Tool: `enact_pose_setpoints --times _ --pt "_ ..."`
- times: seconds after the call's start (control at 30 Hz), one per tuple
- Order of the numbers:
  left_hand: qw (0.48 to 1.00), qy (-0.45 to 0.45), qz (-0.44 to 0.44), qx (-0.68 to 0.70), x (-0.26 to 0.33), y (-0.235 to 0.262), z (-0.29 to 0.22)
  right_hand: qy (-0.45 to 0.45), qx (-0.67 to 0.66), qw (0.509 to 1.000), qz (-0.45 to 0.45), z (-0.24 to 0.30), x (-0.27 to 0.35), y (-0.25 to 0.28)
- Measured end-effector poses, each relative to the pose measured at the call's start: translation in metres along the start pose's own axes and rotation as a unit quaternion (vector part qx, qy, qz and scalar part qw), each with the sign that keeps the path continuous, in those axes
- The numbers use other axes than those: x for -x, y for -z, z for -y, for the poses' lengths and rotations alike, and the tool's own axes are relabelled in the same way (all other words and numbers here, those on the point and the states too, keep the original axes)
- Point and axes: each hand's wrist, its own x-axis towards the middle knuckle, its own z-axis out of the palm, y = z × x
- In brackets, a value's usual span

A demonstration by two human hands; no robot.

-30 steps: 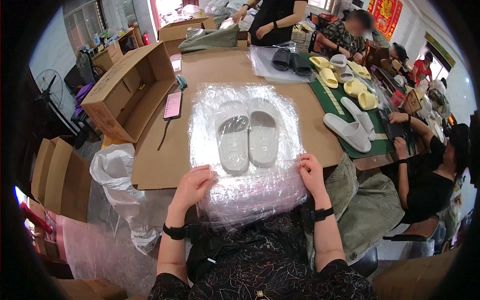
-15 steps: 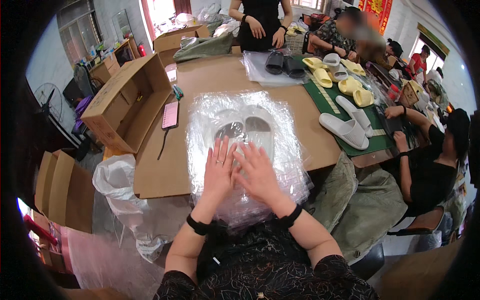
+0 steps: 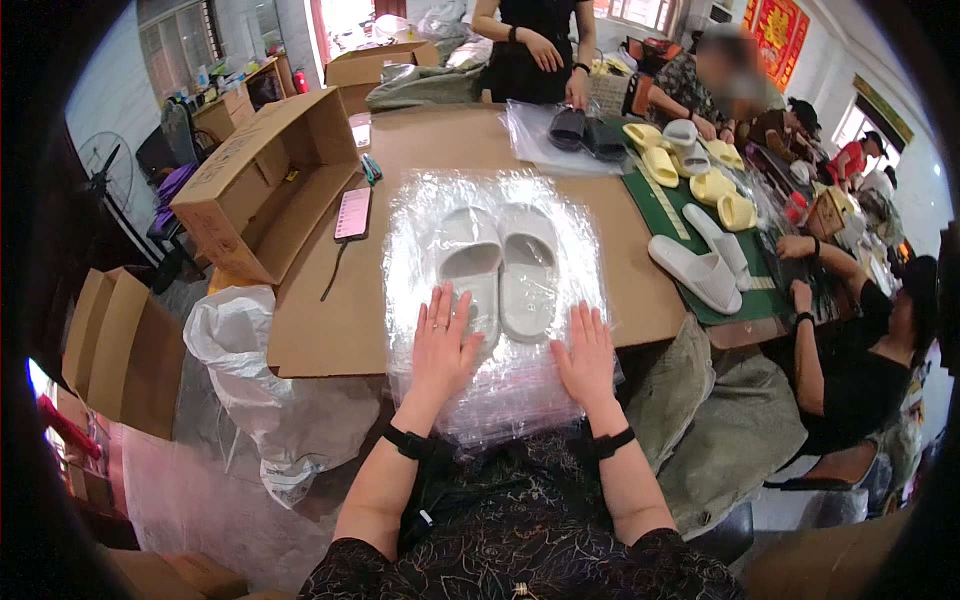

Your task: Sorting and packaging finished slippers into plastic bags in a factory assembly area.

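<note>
A pair of light grey slide sandals (image 3: 530, 288) lies side by side in front of me on a stack of clear plastic bags (image 3: 408, 225). Whether the top film covers them is hard to tell. My left hand (image 3: 442, 348) rests flat on the plastic, its fingers stretched beside the lower end of the left sandal. Over the right part of the stack lies my right hand (image 3: 586, 362), fingers extended, a little to the right of the right sandal. Neither hand grips anything.
An open cardboard box (image 3: 270, 190) stands at the left, beside a phone (image 3: 352, 214) and scissors (image 3: 372, 170). Yellow slides (image 3: 712, 187) and grey slides (image 3: 692, 272) sit on a green mat (image 3: 650, 205). Black slides (image 3: 568, 130) lie across the table; co-workers sit and stand around.
My hands have moved apart, the right one shifting rightward off the sandals. The sandals show more fully and clearly than before. My view has tilted slightly.
</note>
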Motion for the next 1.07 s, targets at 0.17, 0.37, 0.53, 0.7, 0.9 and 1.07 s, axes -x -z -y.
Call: enact_pose_setpoints --times 0.17,0.37,0.53,0.7,0.9,1.07 --pt "1.0 0.004 0.0 0.015 0.004 -0.003 0.004 -0.014 -0.003 0.999 -0.051 0.02 0.0 0.023" --pt "1.0 0.007 -0.007 0.012 0.004 -0.003 0.002 0.113 -0.087 0.988 -0.067 0.083 -0.017 0.039" --pt "1.0 0.001 -0.011 0.01 0.003 -0.011 0.001 0.069 -0.052 0.995 -0.042 0.064 -0.012 -0.012" --pt "1.0 0.0 -0.024 0.002 0.006 -0.012 0.004 0.074 -0.051 0.994 -0.058 0.067 -0.011 -0.018" --pt "1.0 -0.002 -0.029 0.012 0.005 -0.012 0.003 0.068 -0.04 0.995 -0.061 0.067 -0.01 -0.019" --pt "1.0 0.002 -0.026 0.013 0.006 -0.011 0.004 0.068 -0.045 0.995 -0.057 0.066 -0.01 -0.022"
